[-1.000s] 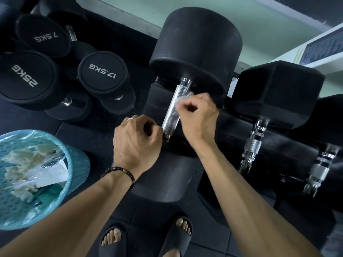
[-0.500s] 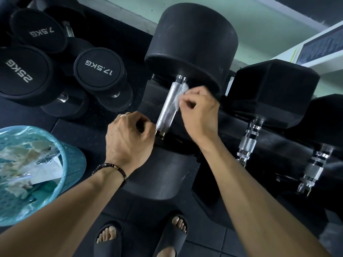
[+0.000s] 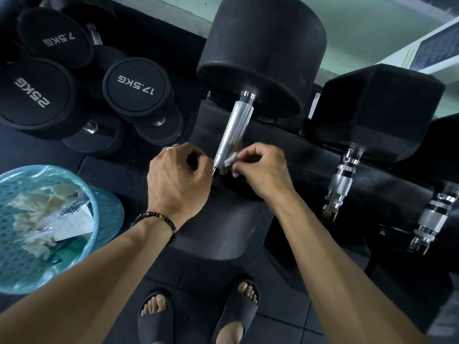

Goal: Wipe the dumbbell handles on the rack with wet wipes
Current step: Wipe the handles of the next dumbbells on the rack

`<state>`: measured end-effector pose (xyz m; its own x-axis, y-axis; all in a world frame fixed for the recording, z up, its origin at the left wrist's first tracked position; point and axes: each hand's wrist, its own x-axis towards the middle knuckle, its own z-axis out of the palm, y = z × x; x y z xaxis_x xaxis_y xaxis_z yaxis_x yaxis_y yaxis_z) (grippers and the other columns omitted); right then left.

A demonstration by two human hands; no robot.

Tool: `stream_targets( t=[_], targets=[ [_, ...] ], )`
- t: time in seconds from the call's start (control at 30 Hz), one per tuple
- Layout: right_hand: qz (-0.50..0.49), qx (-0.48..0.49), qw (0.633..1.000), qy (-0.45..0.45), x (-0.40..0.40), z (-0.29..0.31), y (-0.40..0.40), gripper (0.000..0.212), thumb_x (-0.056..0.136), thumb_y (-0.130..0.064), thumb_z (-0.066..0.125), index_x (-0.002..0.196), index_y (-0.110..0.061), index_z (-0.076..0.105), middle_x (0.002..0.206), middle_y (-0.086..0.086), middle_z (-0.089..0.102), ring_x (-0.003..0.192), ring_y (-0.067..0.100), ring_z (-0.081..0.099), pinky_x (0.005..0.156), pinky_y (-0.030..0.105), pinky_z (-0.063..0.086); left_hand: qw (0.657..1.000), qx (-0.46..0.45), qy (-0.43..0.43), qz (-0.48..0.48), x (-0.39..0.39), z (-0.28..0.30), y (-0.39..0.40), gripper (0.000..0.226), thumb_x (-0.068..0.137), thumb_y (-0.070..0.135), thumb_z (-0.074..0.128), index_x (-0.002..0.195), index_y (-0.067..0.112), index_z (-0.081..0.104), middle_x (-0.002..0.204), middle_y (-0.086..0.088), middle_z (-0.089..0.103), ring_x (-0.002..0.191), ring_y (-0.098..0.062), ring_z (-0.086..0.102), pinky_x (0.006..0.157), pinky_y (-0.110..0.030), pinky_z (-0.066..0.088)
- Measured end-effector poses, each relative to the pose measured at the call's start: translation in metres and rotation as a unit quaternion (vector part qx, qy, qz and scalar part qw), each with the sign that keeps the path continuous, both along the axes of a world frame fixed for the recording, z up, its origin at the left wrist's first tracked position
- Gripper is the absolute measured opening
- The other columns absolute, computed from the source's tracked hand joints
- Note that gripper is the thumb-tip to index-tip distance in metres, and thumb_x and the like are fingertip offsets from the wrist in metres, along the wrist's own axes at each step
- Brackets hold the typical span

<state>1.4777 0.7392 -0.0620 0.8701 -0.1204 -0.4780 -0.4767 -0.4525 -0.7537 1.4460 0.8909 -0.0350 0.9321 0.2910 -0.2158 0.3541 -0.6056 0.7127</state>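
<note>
Pinching a small white wet wipe (image 3: pixel 232 162), the right hand (image 3: pixel 260 170) presses it on the low end of the shiny dumbbell handle (image 3: pixel 232 135). The fingers curl tight around the wipe, and only a little corner of it peeks out. The left hand (image 3: pixel 177 177) sits just on the other side of the handle, with its fingers curled in. I cannot tell if it holds a bit of the wipe too, because its fingertips are hidden.

The handle belongs to a big round black dumbbell (image 3: pixel 263 50) that lies on the black rack (image 3: pixel 372 175). Two more dumbbell handles (image 3: pixel 340 182) wait to the right on the same rack, and I think they are not wiped yet. To the left, on the floor, stands a blue basket (image 3: pixel 109 219) with used wipes inside. Behind it lie more weights marked 17.5KG (image 3: pixel 136 88) and 25KG (image 3: pixel 32 95).

To do this step well, I think the hand should keep the wipe wrapped snug on the bumpy metal and slide it all the way up to the far end, turning around the bar so no side gets missed
</note>
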Motion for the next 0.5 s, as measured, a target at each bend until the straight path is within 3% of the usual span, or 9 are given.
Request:
stream_targets(
  t=[0.1,0.2,0.3,0.43,0.5],
  targets=[
    [0.038,-0.010,0.998,0.048,-0.002,0.000,-0.001,0.026,0.069,-0.001,0.079,0.065,-0.021,0.064,0.070,-0.012,0.071,0.068,-0.002,0.067,0.065,0.019,0.054,1.000,-0.002,0.001,0.000,-0.001,0.001,0.000,0.031,0.078,0.033,0.042,0.076,0.018,0.070,0.078,0.005,0.067,0.079,-0.018,0.061,0.072,-0.039,0.052],
    [-0.092,0.046,0.995,0.011,0.017,-0.002,0.001,0.026,0.072,0.000,0.079,0.074,-0.022,0.066,0.073,-0.004,0.074,0.074,0.010,0.073,0.075,0.034,0.062,1.000,-0.001,0.000,-0.004,0.000,0.001,0.000,0.031,0.078,0.032,0.042,0.075,0.018,0.069,0.076,0.006,0.066,0.077,-0.016,0.060,0.071,-0.038,0.051],
    [-0.162,0.061,0.984,-0.037,0.032,-0.004,0.005,0.020,0.079,-0.006,0.077,0.085,-0.024,0.071,0.083,-0.004,0.075,0.081,0.010,0.073,0.081,0.034,0.061,1.000,0.002,0.002,-0.012,0.000,0.000,0.001,0.031,0.079,0.033,0.042,0.075,0.018,0.069,0.076,0.006,0.065,0.078,-0.016,0.059,0.072,-0.037,0.049],
    [-0.026,0.012,0.998,0.056,0.006,0.004,-0.002,0.015,0.073,-0.007,0.081,0.069,-0.020,0.074,0.070,-0.002,0.074,0.069,0.012,0.071,0.077,0.038,0.062,1.000,0.009,0.007,-0.018,0.000,0.000,0.002,0.032,0.079,0.034,0.041,0.074,0.019,0.069,0.076,0.007,0.064,0.080,-0.016,0.058,0.073,-0.036,0.048],
    [0.046,-0.004,0.995,0.091,-0.002,0.009,-0.005,0.015,0.073,-0.011,0.083,0.065,-0.018,0.074,0.066,-0.003,0.073,0.066,0.011,0.069,0.070,0.030,0.060,1.000,0.008,0.007,-0.017,0.000,0.000,0.002,0.032,0.079,0.034,0.042,0.075,0.018,0.069,0.076,0.006,0.065,0.080,-0.017,0.058,0.074,-0.037,0.049]
  ],
)
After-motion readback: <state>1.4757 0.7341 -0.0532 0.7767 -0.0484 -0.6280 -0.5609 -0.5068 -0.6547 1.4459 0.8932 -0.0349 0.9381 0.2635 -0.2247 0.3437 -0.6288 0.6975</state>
